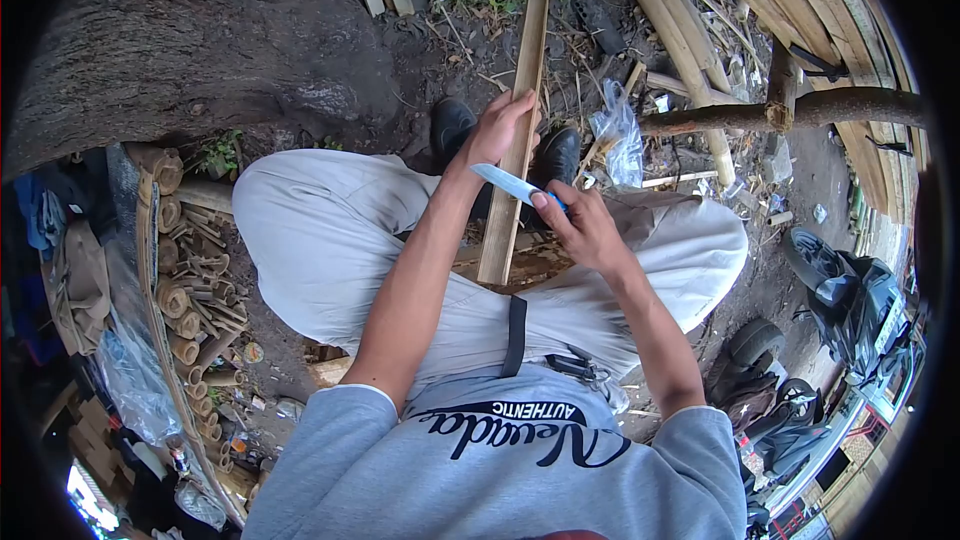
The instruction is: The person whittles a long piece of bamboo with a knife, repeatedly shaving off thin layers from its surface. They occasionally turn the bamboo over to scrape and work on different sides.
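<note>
A long split bamboo strip (531, 30) runs from the top of the view down between my knees, its hollow side facing up. My left hand (497, 128) is wrapped round the strip near its middle, fingers over its edge. In my right hand (585, 228) is a knife (508, 183) with a wide pale blade and a bit of blue handle showing. The blade points up and left, lying across the strip just below my left hand. The strip's lower end (495, 268) rests near my lap.
A thick tree trunk (190, 50) lies at the upper left. Cut bamboo pieces (190, 325) are stacked on the left. Bamboo poles (675, 25) and a wooden branch (800, 110) stand at the right, near a plastic bag (621, 135). A motorbike (850, 290) is parked far right.
</note>
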### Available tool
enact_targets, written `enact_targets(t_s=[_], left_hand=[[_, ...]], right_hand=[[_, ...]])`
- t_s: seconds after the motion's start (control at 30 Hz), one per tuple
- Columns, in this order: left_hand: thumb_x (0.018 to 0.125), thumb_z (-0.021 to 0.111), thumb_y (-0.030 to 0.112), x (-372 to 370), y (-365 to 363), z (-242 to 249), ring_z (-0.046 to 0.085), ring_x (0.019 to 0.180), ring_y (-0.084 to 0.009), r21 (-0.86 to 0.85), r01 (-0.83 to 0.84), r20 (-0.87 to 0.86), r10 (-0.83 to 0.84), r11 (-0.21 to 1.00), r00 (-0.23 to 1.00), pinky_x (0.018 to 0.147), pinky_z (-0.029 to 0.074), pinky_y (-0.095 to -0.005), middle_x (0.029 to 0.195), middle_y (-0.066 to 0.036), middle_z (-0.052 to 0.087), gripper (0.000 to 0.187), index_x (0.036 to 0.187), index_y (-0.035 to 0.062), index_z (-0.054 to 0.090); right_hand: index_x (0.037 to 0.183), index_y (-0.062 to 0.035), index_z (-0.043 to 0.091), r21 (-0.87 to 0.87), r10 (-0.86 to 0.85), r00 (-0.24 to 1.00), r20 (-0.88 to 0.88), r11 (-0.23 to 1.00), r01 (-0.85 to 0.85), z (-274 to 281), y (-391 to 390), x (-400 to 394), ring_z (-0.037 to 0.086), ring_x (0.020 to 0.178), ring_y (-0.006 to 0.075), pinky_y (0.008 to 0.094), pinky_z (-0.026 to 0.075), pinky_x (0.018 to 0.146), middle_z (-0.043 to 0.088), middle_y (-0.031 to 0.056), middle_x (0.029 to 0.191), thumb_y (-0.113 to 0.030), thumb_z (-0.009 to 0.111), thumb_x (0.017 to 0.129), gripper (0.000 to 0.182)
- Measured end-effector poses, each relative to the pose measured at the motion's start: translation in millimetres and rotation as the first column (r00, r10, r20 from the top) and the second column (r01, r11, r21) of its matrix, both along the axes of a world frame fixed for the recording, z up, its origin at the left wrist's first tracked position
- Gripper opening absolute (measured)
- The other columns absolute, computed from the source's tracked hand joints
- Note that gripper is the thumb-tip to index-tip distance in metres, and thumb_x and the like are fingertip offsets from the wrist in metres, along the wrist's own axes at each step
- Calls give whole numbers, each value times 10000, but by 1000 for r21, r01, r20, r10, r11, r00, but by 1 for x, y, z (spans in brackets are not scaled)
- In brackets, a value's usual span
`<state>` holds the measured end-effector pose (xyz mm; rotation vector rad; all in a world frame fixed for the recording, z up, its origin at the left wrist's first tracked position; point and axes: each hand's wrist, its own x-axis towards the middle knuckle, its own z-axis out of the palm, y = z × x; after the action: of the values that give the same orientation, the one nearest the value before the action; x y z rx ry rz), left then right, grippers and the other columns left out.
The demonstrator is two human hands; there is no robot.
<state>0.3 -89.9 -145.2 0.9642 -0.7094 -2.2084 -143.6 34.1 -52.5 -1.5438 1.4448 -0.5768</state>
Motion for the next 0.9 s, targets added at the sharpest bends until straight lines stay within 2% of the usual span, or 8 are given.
enact_targets(t_s=[0.13, 0.2, 0.33, 0.5, 0.57, 0.6, 0.73, 0.9], left_hand=[[1062, 561, 364, -7, -1, 8, 463, 509, -86, -4, 13, 17, -13, 1000, 1000, 434, 370, -266, 736, 35, 489, 215, 1012, 156, 540], [1062, 561, 364, -9, -1, 11, 460, 512, -82, 7, 17, 24, -18, 1000, 1000, 433, 369, -266, 738, 38, 488, 212, 1012, 159, 538], [1065, 562, 317, -6, 0, 15, 474, 567, -59, 14, -25, -71, 26, 1000, 997, 486, 406, -244, 765, 41, 500, 179, 1029, 142, 557], [1062, 570, 313, -6, -2, 14, 480, 581, -65, -11, -43, -82, 42, 999, 996, 509, 416, -230, 765, 38, 504, 191, 1027, 125, 566], [1064, 563, 331, 2, -4, 15, 458, 541, -66, 58, 14, -117, -7, 998, 993, 461, 383, -240, 754, 39, 504, 193, 1024, 142, 563], [1064, 556, 352, 4, -5, 11, 447, 519, -66, 31, 27, -139, -23, 999, 990, 429, 355, -245, 738, 43, 490, 207, 1004, 154, 551], [1065, 547, 380, -6, 0, 8, 469, 535, -72, -19, -7, 68, 8, 1000, 998, 433, 368, -245, 732, 47, 474, 233, 994, 158, 535], [1064, 551, 372, -4, -1, 15, 457, 531, -68, -26, 22, -16, -22, 999, 1000, 435, 371, -246, 736, 50, 484, 215, 1023, 161, 544]], right_hand=[[827, 10, 543, 72, -17, 999, 33, 997, 15, -3, 2, -8, 440, 502, 247, 410, 397, 529, 455, 133, 589, -367, 552, 1072, 450], [779, 3, 496, 181, -75, 988, 133, 982, 50, -1, 1, -9, 335, 586, 138, 350, 311, 533, 364, 35, 602, -340, 540, 1086, 462], [774, -10, 499, 90, -192, 972, 133, 979, 181, -19, -12, -18, 318, 631, 74, 309, 273, 529, 357, -33, 637, -377, 544, 1086, 484], [768, 3, 510, 46, -189, 982, 21, 981, 188, -21, -20, -19, 316, 609, 84, 314, 275, 519, 367, -16, 613, -385, 547, 1083, 501], [871, 24, 603, 98, -92, 996, -7, 991, 93, -14, -10, -12, 419, 579, 262, 402, 394, 585, 484, 159, 633, -405, 552, 1066, 474], [858, 15, 604, 47, -34, 999, 3, 998, 34, -4, -3, -6, 436, 578, 292, 409, 408, 587, 503, 169, 635, -407, 551, 1065, 473], [815, 6, 593, 165, -63, 998, -27, 984, 66, 12, 8, -10, 433, 561, 259, 399, 407, 572, 490, 149, 595, -413, 560, 1060, 487], [816, 34, 585, 130, -41, 999, -1, 991, 41, -11, -11, -18, 386, 573, 192, 395, 399, 565, 444, 127, 578, -423, 562, 1059, 518]])
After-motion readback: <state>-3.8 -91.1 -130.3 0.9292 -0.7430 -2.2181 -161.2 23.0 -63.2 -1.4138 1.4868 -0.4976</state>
